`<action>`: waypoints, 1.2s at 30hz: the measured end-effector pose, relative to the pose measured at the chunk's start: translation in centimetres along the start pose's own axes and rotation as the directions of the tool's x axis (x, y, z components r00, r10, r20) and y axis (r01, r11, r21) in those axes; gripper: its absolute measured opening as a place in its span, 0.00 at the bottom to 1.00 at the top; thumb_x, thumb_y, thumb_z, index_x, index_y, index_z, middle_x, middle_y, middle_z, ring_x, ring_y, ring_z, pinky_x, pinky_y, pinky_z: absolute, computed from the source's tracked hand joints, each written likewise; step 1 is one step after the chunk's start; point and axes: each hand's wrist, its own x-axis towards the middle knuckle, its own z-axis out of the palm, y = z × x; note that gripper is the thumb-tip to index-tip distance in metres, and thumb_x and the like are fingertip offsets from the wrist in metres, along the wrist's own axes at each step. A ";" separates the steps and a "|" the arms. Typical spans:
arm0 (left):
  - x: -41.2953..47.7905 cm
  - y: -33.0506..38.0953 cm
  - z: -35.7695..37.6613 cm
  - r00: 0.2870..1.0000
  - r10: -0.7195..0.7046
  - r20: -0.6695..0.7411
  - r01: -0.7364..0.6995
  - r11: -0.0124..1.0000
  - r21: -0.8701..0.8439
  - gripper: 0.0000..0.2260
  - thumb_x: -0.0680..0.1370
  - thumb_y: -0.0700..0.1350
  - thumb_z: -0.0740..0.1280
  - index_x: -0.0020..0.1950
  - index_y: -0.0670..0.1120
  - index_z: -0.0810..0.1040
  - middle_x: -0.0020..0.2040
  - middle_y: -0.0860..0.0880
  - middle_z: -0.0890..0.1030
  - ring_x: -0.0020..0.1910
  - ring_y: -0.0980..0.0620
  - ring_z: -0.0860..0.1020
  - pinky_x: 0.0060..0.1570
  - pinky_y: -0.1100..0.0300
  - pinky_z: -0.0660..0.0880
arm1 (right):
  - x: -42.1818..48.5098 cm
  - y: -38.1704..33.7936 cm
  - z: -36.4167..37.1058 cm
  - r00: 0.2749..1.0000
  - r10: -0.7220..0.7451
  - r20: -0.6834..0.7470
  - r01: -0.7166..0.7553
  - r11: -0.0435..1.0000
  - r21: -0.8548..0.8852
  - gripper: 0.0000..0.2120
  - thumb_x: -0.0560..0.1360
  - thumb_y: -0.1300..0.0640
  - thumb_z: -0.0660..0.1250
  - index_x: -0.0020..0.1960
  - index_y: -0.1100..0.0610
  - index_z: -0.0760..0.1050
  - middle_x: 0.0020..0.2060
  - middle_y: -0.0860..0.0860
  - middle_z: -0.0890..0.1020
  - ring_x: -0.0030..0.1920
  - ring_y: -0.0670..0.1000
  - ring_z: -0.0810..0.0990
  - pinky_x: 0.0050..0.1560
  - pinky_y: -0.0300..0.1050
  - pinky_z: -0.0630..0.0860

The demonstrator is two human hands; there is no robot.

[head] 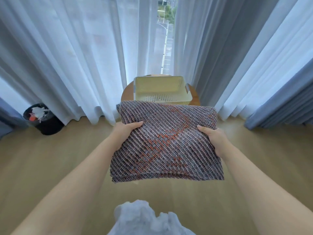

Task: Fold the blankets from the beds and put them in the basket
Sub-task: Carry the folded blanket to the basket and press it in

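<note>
A folded knitted blanket (166, 141), grey-purple with an orange pattern, is held flat in the air in front of me. My left hand (126, 133) grips its left edge with the thumb on top. On the opposite edge my right hand (216, 139) holds it the same way. Just beyond the blanket's far edge stands a cream perforated basket (161, 88), with nothing in it, on a small round wooden table (127, 94).
White sheer curtains (84, 56) hang behind the table, with grey-blue drapes (279, 107) at the right. A black waste bin (43, 118) holding rubbish stands on the wooden floor at the left. Pale fabric (144, 219) shows at the bottom edge.
</note>
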 end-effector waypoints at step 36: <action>35.4 30.3 9.5 0.976 0.105 0.190 -0.046 0.955 -0.292 0.23 0.72 0.49 0.71 0.63 0.40 0.74 0.54 0.42 0.83 0.50 0.43 0.82 0.53 0.49 0.78 | 34.9 -28.2 6.8 0.994 -0.099 -0.036 0.101 0.992 0.073 0.21 0.67 0.53 0.75 0.56 0.60 0.76 0.52 0.58 0.82 0.50 0.60 0.81 0.59 0.58 0.75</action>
